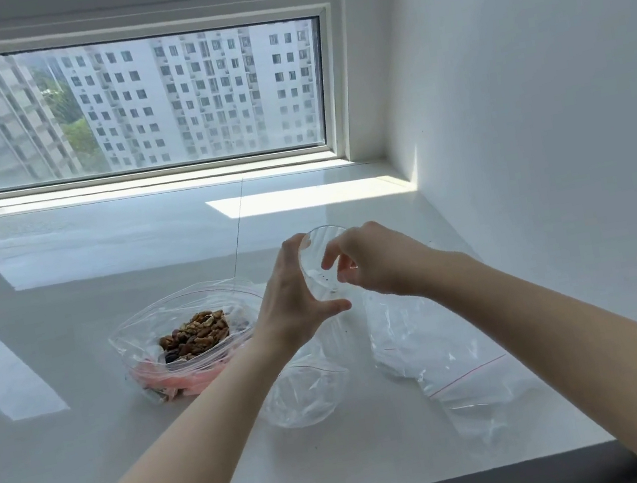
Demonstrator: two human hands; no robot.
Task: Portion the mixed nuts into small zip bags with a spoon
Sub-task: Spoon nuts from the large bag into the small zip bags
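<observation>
Nuts (pixel 196 334) lie heaped in a big open zip bag (pixel 159 310) on the white sill (pixel 86 427), with something pink under them inside that bag. Just right of the big bag both hands are raised over the sill, working a small clear bag (pixel 321 278): the left hand (pixel 297 299) holds it between fingers and thumb, and the right hand (pixel 375 261) pinches at its upper edge with curled fingers. I judge the step in hand to be opening the mouth of this small bag so it can be filled; it looks empty apart from a few dark specks. The next move calls for a spoon, and none shows anywhere, so one hand would have to let go and find it while the other keeps the mouth open near the nuts. Right of the big bag, below the hands, another small bag (pixel 307 386) lies crumpled, and farther right a loose pile of bags (pixel 455 366) with red zip lines spreads toward the sill's front edge. Those slack bags lie close under the forearms and could be swept off or crowd the filling spot.
</observation>
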